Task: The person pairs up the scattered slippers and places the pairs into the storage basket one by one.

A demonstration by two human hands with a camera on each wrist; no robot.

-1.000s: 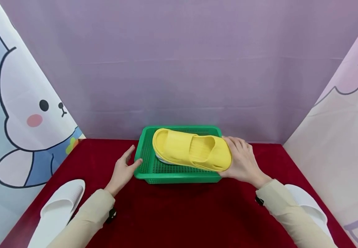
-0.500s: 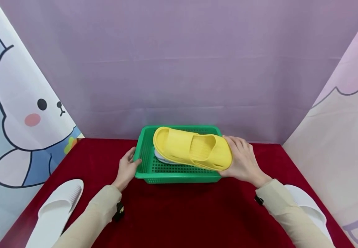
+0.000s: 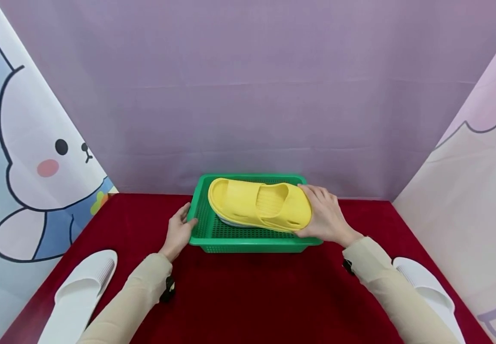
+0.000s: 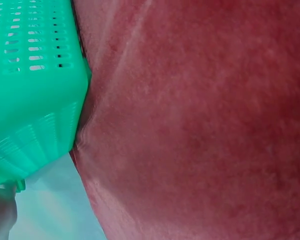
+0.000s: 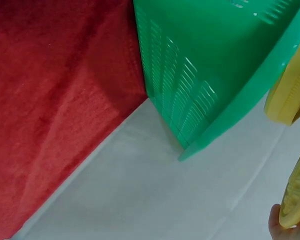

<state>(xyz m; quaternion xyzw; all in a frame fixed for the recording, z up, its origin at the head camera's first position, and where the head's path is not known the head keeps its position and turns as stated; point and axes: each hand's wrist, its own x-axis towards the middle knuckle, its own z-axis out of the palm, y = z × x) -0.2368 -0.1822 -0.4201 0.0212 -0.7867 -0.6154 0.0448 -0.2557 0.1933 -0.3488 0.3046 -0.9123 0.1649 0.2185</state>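
A yellow slipper lies across a green perforated basket at the back of the red tablecloth, resting on a pale slipper whose edge shows beneath it. My right hand grips the yellow slipper's toe end from the right. My left hand holds the basket's left rim, thumb on the rim. The left wrist view shows the basket's side wall against the red cloth. The right wrist view shows the basket's corner and a strip of the yellow slipper.
One white slipper lies at the front left of the red cloth, another white slipper at the front right. Fabric backdrop panels close off the back and both sides.
The yellow slipper has moved left and lower, further into the basket, with my right hand following. My left hand has come up to the basket's left rim and taken hold.
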